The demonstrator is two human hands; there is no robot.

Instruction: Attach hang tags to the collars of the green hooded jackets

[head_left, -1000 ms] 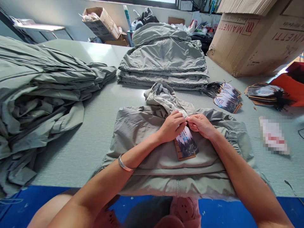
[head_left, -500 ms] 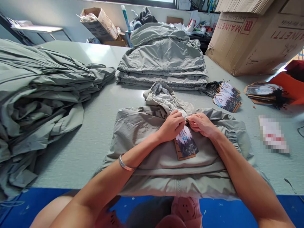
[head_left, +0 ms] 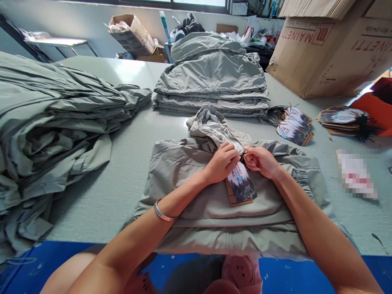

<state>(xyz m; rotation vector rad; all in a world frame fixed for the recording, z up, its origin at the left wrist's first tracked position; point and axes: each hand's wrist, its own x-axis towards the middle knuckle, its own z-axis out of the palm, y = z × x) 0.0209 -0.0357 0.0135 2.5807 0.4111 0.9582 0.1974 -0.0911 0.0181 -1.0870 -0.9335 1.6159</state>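
Note:
A folded grey-green hooded jacket [head_left: 196, 196] lies on the table right before me, its hood at the far side. At the collar my left hand [head_left: 222, 162] is closed in a pinch beside the zipper; the cloth and tag cord between its fingers are partly hidden. My right hand [head_left: 260, 161] pinches the black cord, just right of the left fingertips. Below the fingers hangs a hang tag [head_left: 241, 184] with a forest picture, a brown card behind it, resting on the jacket front.
Folded jackets [head_left: 211, 77] are stacked behind. A large pile of similar garments [head_left: 61, 110] fills the left side. To the right lie corded hang tags [head_left: 294, 128], a second tag bundle [head_left: 339, 116], a blurred-out packet [head_left: 357, 173] and a big cardboard box [head_left: 324, 57].
My right hand has drawn slightly to the right, away from the left fingertips, and black cord now shows between them. The view has shifted a little.

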